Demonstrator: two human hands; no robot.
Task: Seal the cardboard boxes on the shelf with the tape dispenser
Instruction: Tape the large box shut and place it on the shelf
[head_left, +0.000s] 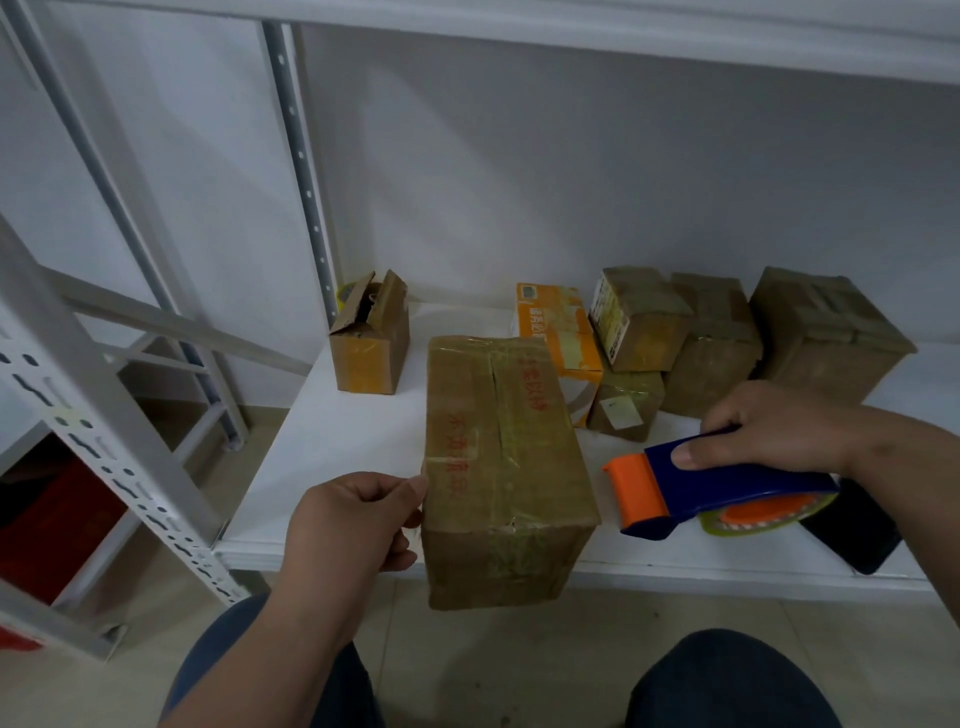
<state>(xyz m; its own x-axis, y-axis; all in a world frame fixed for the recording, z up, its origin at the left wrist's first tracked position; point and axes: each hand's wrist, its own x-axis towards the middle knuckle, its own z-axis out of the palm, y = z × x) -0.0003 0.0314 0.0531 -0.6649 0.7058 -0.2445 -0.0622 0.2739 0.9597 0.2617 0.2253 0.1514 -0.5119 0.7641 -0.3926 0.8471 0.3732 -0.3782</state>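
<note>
A long brown cardboard box (498, 457) with red lettering and clear tape on top lies on the white shelf (337, 447), its near end jutting past the front edge. My left hand (358, 514) sits at the box's left side, thumb and fingertips touching its upper edge. To the right of the box, my right hand (769, 436) grips a blue and orange tape dispenser (701, 493) with a yellowish roll, held just above the shelf and apart from the box.
A small box with open flaps (369, 338) stands at the back left. An orange and white box (561, 338) and several taped brown boxes (727, 338) crowd the back right. A black flat object (857, 530) lies under the dispenser. Grey slotted uprights (104, 441) stand left.
</note>
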